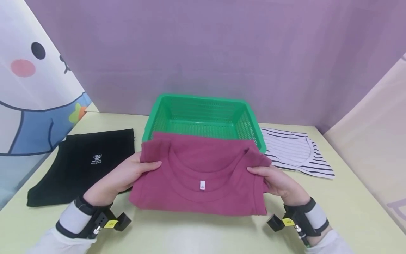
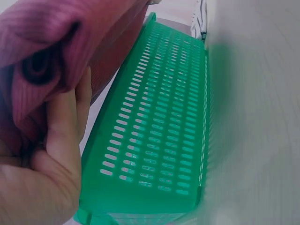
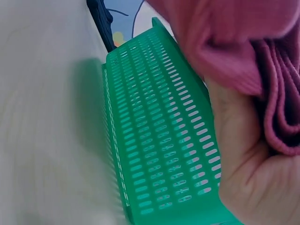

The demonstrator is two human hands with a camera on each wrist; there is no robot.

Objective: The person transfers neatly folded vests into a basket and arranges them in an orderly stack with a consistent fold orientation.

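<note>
A folded maroon T-shirt (image 1: 200, 176) is held above the table, just in front of a green slotted plastic basket (image 1: 203, 118). My left hand (image 1: 127, 173) grips its left edge, thumb on top. On the other side my right hand (image 1: 277, 181) grips the right edge the same way. In the left wrist view the maroon cloth (image 2: 42, 56) bunches over my fingers (image 2: 58, 131) beside the basket wall (image 2: 150, 140). The right wrist view shows the cloth (image 3: 239, 42) over my palm (image 3: 243, 154) and the basket wall (image 3: 159, 136).
A folded black garment (image 1: 82, 165) with a small white print lies on the table at the left. A white shirt with dark stripes (image 1: 295, 151) lies at the right, behind the basket's corner. Purple and patterned backdrops surround the pale green table (image 1: 196, 233).
</note>
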